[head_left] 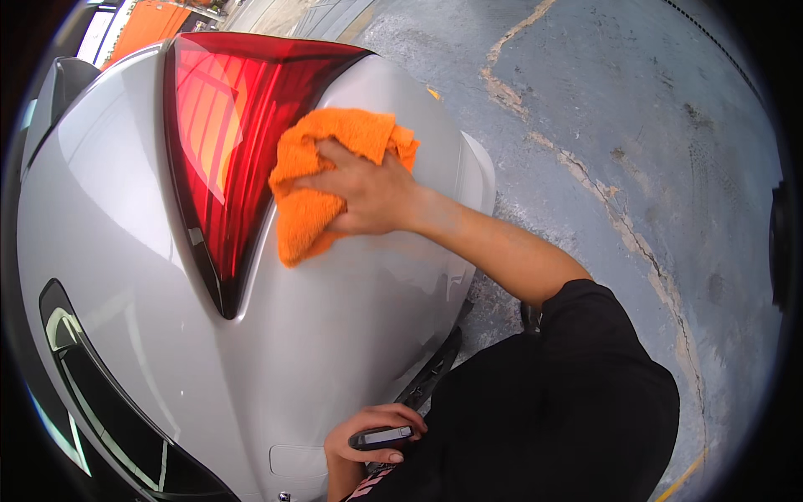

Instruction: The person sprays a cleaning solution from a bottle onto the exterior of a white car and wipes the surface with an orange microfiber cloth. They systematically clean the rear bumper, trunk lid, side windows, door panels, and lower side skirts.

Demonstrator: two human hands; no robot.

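Observation:
My right hand (pixel 373 194) presses a crumpled orange microfibre cloth (pixel 307 213) with spread fingers against the silver body panel (pixel 351 301) of a car. The cloth lies beside the red tail light (pixel 251 125) and overlaps its right edge. Low in the view, my left hand (pixel 376 427) is closed around a small black and silver object (pixel 381 438), possibly a key fob. This hand is close to my black shirt and the car's side. Part of the held object is hidden by the fingers.
A rear side window (pixel 113 408) lies at lower left, and a square flap outline (pixel 298 461) is near my left hand. The rear bumper (pixel 480 169) curves toward the grey-blue floor (pixel 564 75), which has a long patched crack. A dark object (pixel 780 245) stands at far right.

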